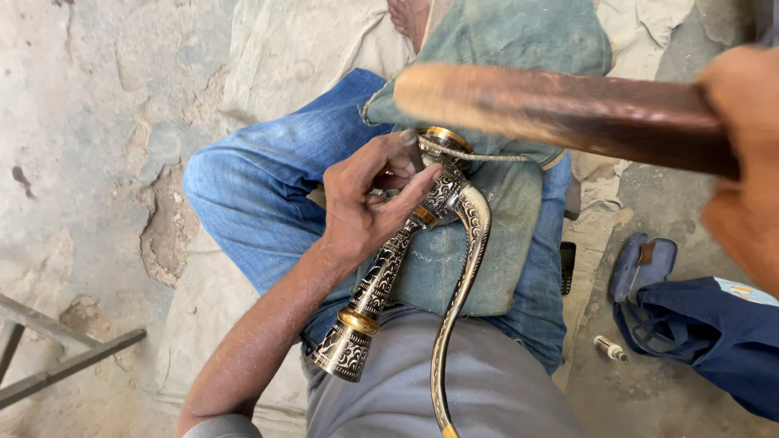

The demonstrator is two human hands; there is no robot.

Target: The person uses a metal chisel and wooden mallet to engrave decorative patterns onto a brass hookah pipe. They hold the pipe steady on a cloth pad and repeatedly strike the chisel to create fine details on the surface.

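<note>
Left hand (369,203) rests on the engraved metal horn (388,268), fingers pinched around a small punch (411,150) set against the ornate band near the bend; the horn lies across a green cloth pad (454,259) on the person's lap, its flared bell toward the waist and its slim curved tube (458,300) sweeping down past the grey shirt. Right hand (742,162) is clenched on a wooden mallet (560,109) raised above the work. Brass like this looks stiff and fairly heavy, but polished and likely slippery, and its thin walls could dent; the thick engraved shaft seems the safest place to hold it. A blue sandal (641,264) lies on the floor.
</note>
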